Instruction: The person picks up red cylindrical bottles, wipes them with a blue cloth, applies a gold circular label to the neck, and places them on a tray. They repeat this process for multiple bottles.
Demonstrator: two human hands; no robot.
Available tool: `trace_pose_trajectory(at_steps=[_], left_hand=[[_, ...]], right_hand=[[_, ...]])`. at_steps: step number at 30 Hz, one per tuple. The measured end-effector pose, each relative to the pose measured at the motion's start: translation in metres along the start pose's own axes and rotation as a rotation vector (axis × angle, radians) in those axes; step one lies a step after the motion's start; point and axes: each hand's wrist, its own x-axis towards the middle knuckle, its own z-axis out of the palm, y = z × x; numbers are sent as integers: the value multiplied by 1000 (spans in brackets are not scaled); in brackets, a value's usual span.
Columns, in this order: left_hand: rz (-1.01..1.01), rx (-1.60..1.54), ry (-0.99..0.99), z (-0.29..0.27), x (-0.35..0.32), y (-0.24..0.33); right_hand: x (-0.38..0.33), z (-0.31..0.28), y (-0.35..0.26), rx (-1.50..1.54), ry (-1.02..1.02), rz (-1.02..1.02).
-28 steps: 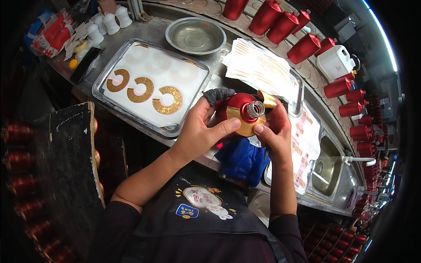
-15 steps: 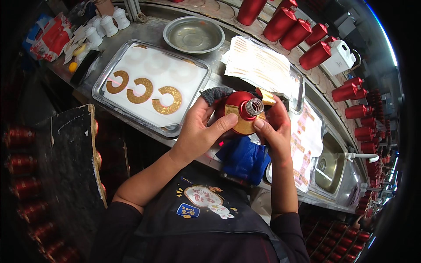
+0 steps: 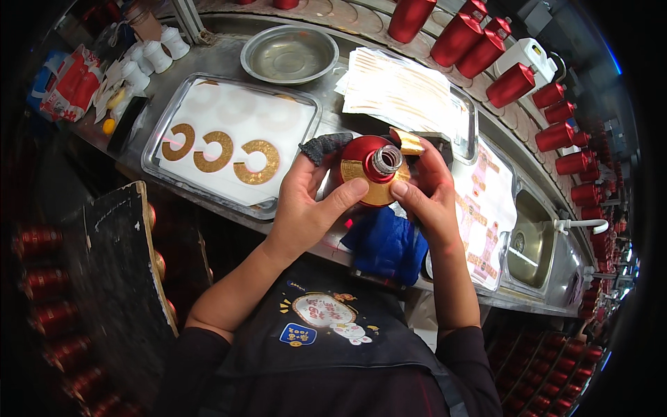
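Between both hands I hold a red bottle [image 3: 360, 149] with a bare threaded metal neck tipped toward me. A gold C-shaped label [image 3: 354, 172] lies over its shoulder. My left hand [image 3: 306, 198] grips the bottle's left side, thumb on the label, with a dark wrap on a fingertip. My right hand [image 3: 432, 194] closes on the other side, its thumb beside the label's lower edge. A gold wrap [image 3: 408, 142] is around a right fingertip. Below the bottle is a blue cloth [image 3: 389, 243]. The bottle's underside is hidden.
A metal tray [image 3: 149, 149] at left holds gold C-shaped labels on white sheets. Behind it stands a metal basin [image 3: 290, 55]. Printed label sheets [image 3: 396, 83] lie at the back, more at right beside a sink [image 3: 531, 243]. Red bottles [image 3: 458, 38] line a curved conveyor.
The bottle has turned in my hands, and the label now faces me more, spread around the neck. Both hands have shifted slightly left in view.
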Motion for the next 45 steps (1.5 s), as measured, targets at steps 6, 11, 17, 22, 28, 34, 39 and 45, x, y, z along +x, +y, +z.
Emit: trace_pose_trajectory(at_steps=[6, 11, 17, 22, 28, 34, 39, 45], left_hand=[[-10, 23, 2, 2, -1, 2], [1, 30, 0, 3, 0, 2], [18, 44, 8, 5, -2, 1], [67, 175, 5, 6, -2, -1], [63, 190, 16, 7, -2, -2], [171, 295, 40, 2, -6, -10], [506, 554, -16, 5, -28, -23], [511, 584, 95, -4, -18, -28]], right_hand=[[-1, -1, -5, 55, -36, 36], [-1, -1, -5, 58, -51, 17], [-2, 2, -2, 65, -3, 38], [-3, 3, -1, -178, -41, -12], [0, 4, 3, -78, -5, -89], [-1, 4, 6, -96, 7, -93], [-2, 7, 6, -68, 33, -80], [0, 10, 3, -122, 14, -108]])
